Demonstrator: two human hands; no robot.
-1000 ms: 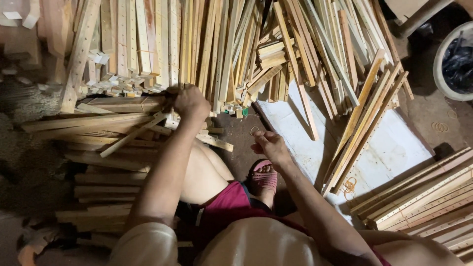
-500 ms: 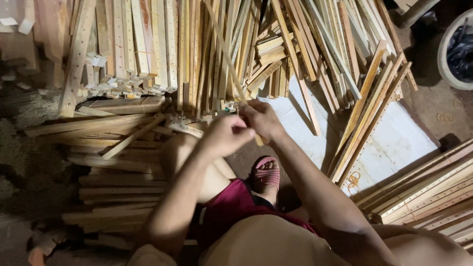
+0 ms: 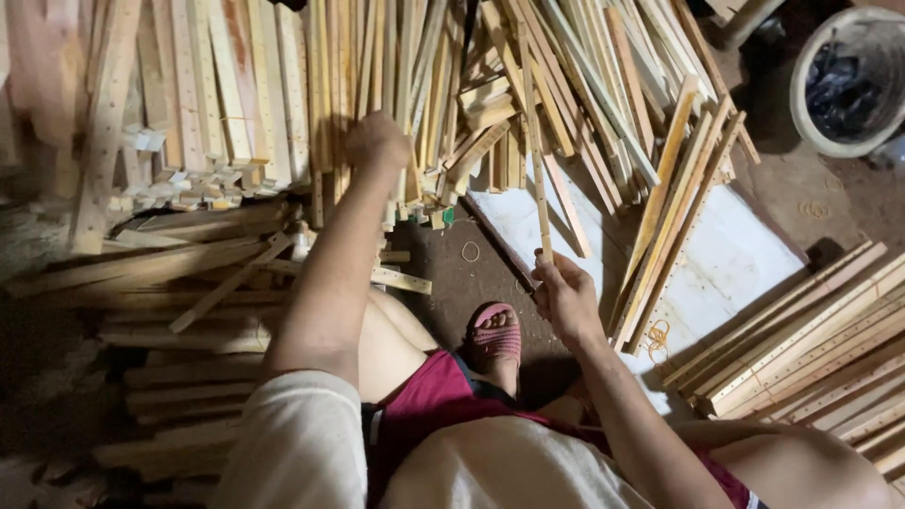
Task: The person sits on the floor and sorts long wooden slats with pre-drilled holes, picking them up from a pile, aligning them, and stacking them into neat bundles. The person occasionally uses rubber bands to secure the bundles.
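Observation:
My right hand (image 3: 564, 294) grips the near end of a thin wooden strip (image 3: 537, 160), which points away from me over the heap. My left hand (image 3: 377, 141) is stretched forward into the standing bundle of wooden strips (image 3: 377, 85), its fingers closed among them; whether it holds one I cannot tell. A big heap of pale wooden strips and slats (image 3: 584, 85) fans out ahead of me. I sit low, with one foot in a pink sandal (image 3: 496, 336) on the dirt floor.
A white board (image 3: 735, 264) lies on the floor at the right under leaning slats (image 3: 679, 198). More slats are stacked at the left (image 3: 160, 273) and lower right (image 3: 811, 339). A round white tub (image 3: 848, 85) stands at the top right. Rubber bands (image 3: 468, 251) lie about.
Both hands were together on a strip half a second ago. Now my left hand has reached forward into the bundle, and my right hand has dropped back with the strip.

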